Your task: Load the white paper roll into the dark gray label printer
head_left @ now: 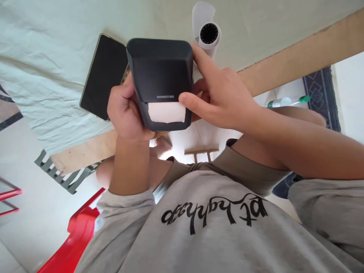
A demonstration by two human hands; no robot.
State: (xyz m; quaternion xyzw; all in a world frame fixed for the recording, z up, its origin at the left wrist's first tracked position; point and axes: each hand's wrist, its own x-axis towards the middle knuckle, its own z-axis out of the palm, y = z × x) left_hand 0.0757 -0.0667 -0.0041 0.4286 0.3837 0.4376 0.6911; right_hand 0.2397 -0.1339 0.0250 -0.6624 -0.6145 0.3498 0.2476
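One label printer (160,81) is gripped by both hands: left hand (126,110) wrapped closed, right hand (220,96) pinching loosely. One phone (104,76), apparently one paper roll (209,36) behind.

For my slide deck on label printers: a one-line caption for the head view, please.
Left hand grips a dark label printer while the right hand pinches its sides, white paper showing.

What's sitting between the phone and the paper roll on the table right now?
In the head view, the black printer, held up in both hands, fills the stretch between phone and paper roll.
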